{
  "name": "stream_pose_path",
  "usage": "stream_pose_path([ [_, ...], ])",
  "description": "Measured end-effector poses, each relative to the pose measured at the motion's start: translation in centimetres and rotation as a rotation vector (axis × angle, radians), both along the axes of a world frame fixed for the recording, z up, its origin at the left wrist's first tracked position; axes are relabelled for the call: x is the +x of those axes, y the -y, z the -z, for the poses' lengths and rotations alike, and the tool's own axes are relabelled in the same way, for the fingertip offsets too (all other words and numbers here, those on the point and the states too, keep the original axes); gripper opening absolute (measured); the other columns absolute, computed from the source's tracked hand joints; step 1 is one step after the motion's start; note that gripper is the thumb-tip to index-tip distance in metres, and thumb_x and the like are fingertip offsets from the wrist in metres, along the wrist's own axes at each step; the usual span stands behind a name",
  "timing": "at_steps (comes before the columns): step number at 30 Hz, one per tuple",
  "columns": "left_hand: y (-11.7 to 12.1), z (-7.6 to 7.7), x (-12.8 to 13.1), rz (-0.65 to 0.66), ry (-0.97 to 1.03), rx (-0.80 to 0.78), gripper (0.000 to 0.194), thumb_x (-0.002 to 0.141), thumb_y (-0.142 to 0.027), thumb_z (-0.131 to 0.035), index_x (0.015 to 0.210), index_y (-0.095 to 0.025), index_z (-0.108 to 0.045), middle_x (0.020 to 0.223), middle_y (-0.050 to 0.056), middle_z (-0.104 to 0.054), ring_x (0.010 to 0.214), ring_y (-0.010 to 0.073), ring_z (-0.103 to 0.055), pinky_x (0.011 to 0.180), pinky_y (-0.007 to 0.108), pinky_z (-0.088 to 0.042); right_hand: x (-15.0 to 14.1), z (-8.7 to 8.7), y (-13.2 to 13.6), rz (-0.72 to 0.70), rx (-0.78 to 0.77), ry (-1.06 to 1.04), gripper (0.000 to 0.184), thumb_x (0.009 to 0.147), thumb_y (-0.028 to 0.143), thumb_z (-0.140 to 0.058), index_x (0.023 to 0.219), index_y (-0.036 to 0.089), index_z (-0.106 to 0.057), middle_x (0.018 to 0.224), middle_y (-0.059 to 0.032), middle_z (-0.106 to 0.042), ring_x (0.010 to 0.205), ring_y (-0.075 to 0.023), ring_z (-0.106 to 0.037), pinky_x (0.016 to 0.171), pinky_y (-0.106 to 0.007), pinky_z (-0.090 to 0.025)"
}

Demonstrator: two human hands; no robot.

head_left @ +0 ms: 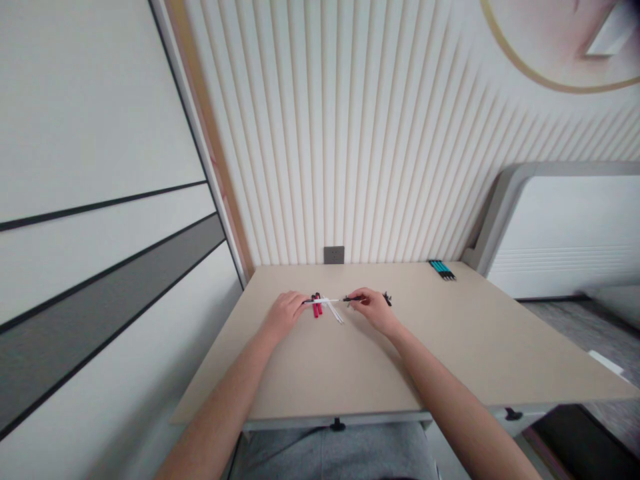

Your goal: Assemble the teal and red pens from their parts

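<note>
My left hand [287, 312] is closed on one end of a thin white pen refill [325, 301], which lies level between my two hands and has a dark part at the left fingertips. My right hand [374, 308] pinches a small black pen part [353, 299] in line with the refill's right end; whether the two touch is too small to tell. Beneath the refill, red pen barrels [316, 311] with dark ends lie on the table. Loose white refills [337, 315] rest just right of them. Small black pieces [388, 299] sit beyond my right hand, partly hidden by it.
Several teal and black pens [443, 270] lie side by side at the table's back right. The beige table [340, 373] meets a ribbed wall with a dark socket [334, 255]. A white cabinet [110, 280] stands left, a bed headboard [565, 233] right.
</note>
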State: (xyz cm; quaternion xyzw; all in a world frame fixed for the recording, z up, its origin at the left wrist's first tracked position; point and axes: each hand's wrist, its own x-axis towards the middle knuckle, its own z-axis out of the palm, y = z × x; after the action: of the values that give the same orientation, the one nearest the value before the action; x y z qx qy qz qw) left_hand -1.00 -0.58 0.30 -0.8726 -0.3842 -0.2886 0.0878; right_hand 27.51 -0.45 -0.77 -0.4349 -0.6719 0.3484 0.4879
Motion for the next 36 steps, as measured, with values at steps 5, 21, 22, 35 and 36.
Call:
stream_pose_path([
  [5,0.4,-0.2,0.7,0.069,-0.058,0.008,0.025,0.099,-0.035,-0.043,0.104,-0.019,-0.062,0.094,0.006,-0.067,0.088,0.0191,-0.060,0.079,0.034,-0.043,-0.6,0.4,0.2,-0.044,-0.034,0.012,0.027,0.073,0.034,-0.068,0.093,0.016,-0.070,0.090,-0.0076,-0.072,0.077,-0.0184,-0.064,0.074,-0.033,-0.050],
  [21,0.6,-0.1,1.4,0.087,-0.037,-0.011,0.023,0.098,-0.035,-0.044,0.100,-0.020,-0.062,0.091,0.005,-0.067,0.086,0.0188,-0.060,0.079,0.033,-0.042,-1.5,0.0,1.1,-0.245,-0.140,-0.028,0.039,0.089,0.050,-0.049,0.094,0.016,-0.066,0.068,-0.0030,-0.066,0.058,-0.0148,-0.060,0.061,-0.028,-0.047],
  [22,0.6,-0.1,1.4,0.078,-0.028,-0.013,0.023,0.098,-0.035,-0.044,0.100,-0.020,-0.062,0.090,0.005,-0.067,0.086,0.0187,-0.059,0.078,0.033,-0.042,-1.6,-0.1,1.2,-0.237,-0.127,-0.033,0.037,0.088,0.049,-0.052,0.098,0.016,-0.065,0.072,-0.0032,-0.068,0.061,-0.0150,-0.061,0.062,-0.028,-0.048],
  [35,0.6,0.0,1.4,0.101,-0.044,-0.011,0.020,0.098,-0.033,-0.046,0.101,-0.020,-0.062,0.091,0.005,-0.067,0.087,0.0188,-0.059,0.080,0.033,-0.043,-1.5,-0.3,1.6,-0.155,-0.195,0.127,0.058,0.092,0.059,-0.037,0.078,0.013,-0.069,0.062,-0.0057,-0.066,0.055,-0.0148,-0.057,0.057,-0.026,-0.042],
  [36,0.6,0.0,1.4,0.096,-0.047,-0.011,0.020,0.098,-0.033,-0.046,0.101,-0.020,-0.061,0.091,0.005,-0.067,0.087,0.0189,-0.059,0.080,0.033,-0.043,-1.5,-0.3,1.5,-0.158,-0.161,0.128,0.051,0.090,0.057,-0.044,0.089,0.013,-0.069,0.068,-0.0050,-0.067,0.057,-0.0145,-0.057,0.057,-0.026,-0.042],
])
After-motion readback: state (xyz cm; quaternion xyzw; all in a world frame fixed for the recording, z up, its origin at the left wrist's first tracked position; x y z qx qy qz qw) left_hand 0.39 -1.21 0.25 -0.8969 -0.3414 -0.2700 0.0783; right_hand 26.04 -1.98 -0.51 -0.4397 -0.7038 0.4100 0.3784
